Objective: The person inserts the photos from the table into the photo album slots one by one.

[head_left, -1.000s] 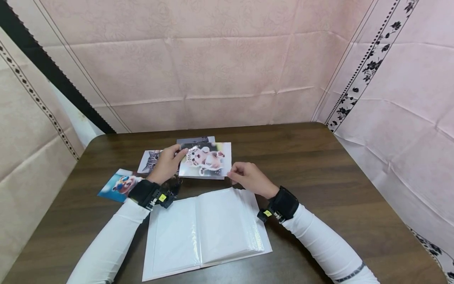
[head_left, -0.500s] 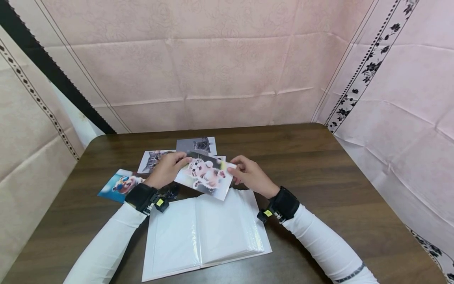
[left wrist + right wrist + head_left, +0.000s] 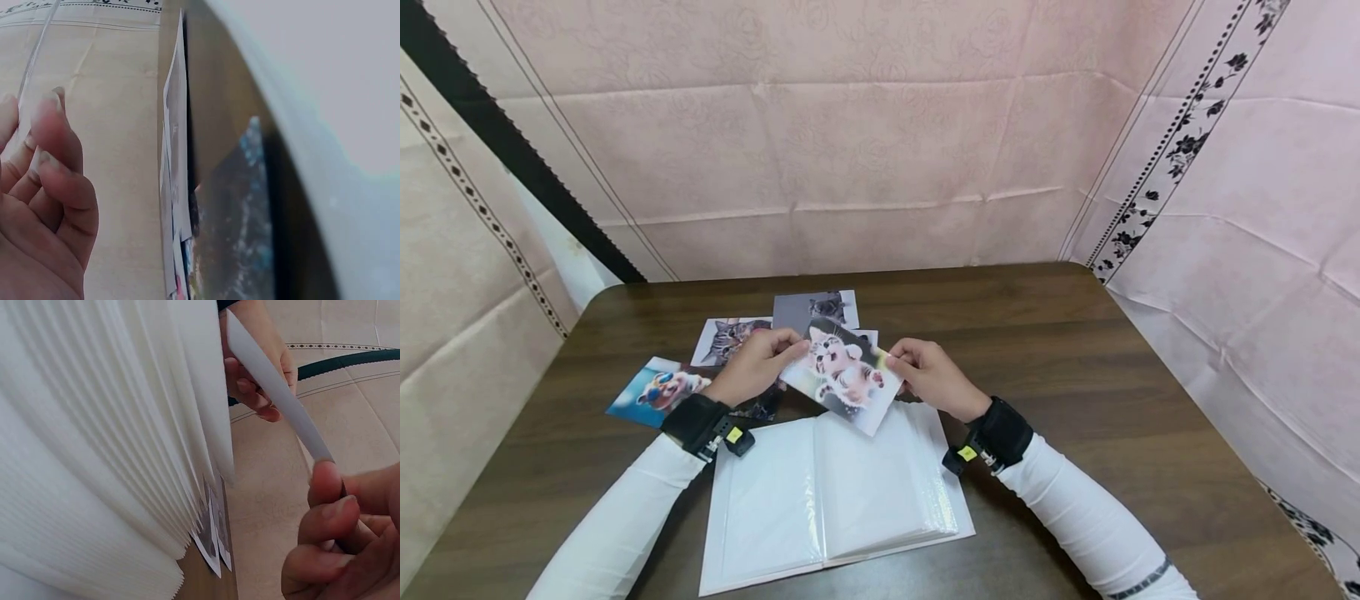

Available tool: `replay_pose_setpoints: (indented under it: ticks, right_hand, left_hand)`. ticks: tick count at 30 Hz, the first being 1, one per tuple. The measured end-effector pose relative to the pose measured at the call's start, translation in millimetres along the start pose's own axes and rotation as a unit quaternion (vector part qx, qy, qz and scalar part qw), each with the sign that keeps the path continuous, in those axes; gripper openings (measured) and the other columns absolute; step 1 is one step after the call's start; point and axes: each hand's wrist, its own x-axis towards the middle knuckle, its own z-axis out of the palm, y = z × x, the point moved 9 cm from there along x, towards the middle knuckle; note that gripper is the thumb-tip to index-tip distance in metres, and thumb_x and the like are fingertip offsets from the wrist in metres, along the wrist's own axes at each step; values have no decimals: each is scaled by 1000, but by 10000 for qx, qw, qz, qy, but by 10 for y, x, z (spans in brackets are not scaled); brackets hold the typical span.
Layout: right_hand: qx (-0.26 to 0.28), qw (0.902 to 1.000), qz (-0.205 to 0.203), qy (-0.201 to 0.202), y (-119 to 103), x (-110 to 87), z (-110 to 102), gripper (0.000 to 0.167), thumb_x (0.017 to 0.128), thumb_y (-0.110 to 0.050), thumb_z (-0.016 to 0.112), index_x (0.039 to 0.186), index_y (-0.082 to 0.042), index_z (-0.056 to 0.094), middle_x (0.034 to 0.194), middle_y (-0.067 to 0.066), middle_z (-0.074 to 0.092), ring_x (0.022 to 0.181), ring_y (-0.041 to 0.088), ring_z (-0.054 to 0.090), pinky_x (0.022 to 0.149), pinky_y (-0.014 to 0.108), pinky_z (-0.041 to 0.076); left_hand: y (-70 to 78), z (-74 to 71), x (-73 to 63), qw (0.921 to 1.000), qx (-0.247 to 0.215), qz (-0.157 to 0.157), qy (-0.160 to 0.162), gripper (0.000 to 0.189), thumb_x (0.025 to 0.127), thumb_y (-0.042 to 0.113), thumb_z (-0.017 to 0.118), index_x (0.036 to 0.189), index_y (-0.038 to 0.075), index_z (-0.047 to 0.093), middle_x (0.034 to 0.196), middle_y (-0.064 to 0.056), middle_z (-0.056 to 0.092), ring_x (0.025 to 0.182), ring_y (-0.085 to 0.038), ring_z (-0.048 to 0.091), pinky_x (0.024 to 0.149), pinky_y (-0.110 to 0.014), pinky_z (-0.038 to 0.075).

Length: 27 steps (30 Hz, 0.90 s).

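Observation:
A photo print (image 3: 847, 377) of a pale striped cub is held up between both hands, turned at an angle. My left hand (image 3: 754, 365) pinches its left edge, and my right hand (image 3: 936, 379) pinches the right corner. Its lower corner overlaps the open photo album (image 3: 767, 500), whose pages look blank white. The right wrist view shows the photo's thin edge (image 3: 281, 394) running up from the thumb and fingers, beside the album's fanned pages (image 3: 125, 425). In the left wrist view the left fingers (image 3: 59, 144) are curled at the far left.
Behind the held photo lie a grey cat photo (image 3: 793, 310) and another cat photo (image 3: 711, 340). A blue photo (image 3: 640, 398) and a dark photo (image 3: 763, 408) lie by the left forearm. The brown table (image 3: 1075, 392) extends right, with pink cloth (image 3: 865, 167) behind it.
The held photo has come down toward the album and turned clockwise, showing more of the grey cat photo behind. My right hand has moved from beside its lower corner to gripping its right corner.

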Motion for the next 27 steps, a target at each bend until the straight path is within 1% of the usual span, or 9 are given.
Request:
replay_pose_setpoints:
  ticks: [4,9,11,13,18,20,23,25,27]
  right_hand:
    - [278,9996,97,2,17,-5,4,18,107,-19,53,110,-3,61,74,6,56,62,21,50,53,25,37]
    - [540,9982,199,-155,24,0,37,18,108,-19,49,113,-3,57,76,5,58,64,20,51,57,25,41]
    - [575,9978,197,-246,25,2,57,18,108,-19,49,113,-4,58,77,6,60,64,19,51,59,25,42]
    - [563,9977,159,-349,16,-2,78,17,108,-18,50,113,-3,58,78,7,61,65,19,52,60,25,44]
    - [339,9977,-9,-591,-32,-21,138,15,105,-15,56,111,-3,61,79,8,63,68,20,55,65,26,46]
    - [187,9976,-38,-669,-43,-25,166,14,103,-15,59,110,-3,62,80,8,65,71,21,57,67,27,47]
    - [-2,9972,-56,-750,-46,-25,201,13,102,-14,61,109,-4,64,84,8,68,74,20,60,70,28,51]
    - [-64,9969,-68,-777,-53,-29,215,13,102,-14,62,109,-5,65,87,7,69,75,20,61,73,29,53]
    - [-83,9967,-106,-801,-61,-31,224,13,101,-14,62,109,-5,66,86,8,69,75,20,61,74,29,54]
  left_hand:
    - [-25,41,-36,9986,-472,-67,-218,23,102,32,62,98,9,67,71,-13,64,55,-21,61,53,-30,49]
    - [-20,24,-67,9978,-633,-131,-164,21,100,26,65,109,7,66,80,-15,70,66,-25,69,55,-31,49]
    - [-8,1,-75,9977,-657,-174,-56,23,101,25,64,115,7,65,82,-13,71,70,-26,71,54,-30,46]
    - [6,-35,-80,9974,-672,-252,110,27,101,23,64,121,6,63,85,-11,73,72,-26,71,56,-29,48]
    - [37,-135,-96,9948,-696,-425,614,38,100,23,65,134,8,57,81,-14,67,68,-29,65,59,-32,53]
    - [56,-165,-101,9937,-739,-366,764,40,100,21,66,137,10,56,76,-15,60,64,-28,60,56,-31,51]
    - [80,-193,-109,9923,-798,-189,932,40,100,17,65,138,12,55,71,-10,50,57,-20,51,51,-28,44]
    - [89,-212,-118,9920,-697,-85,1046,40,100,13,65,138,11,55,69,-7,45,54,-15,45,49,-26,39]
    - [86,-222,-128,9919,-619,-32,1113,39,99,11,65,138,10,57,69,-6,44,54,-14,43,49,-26,36]
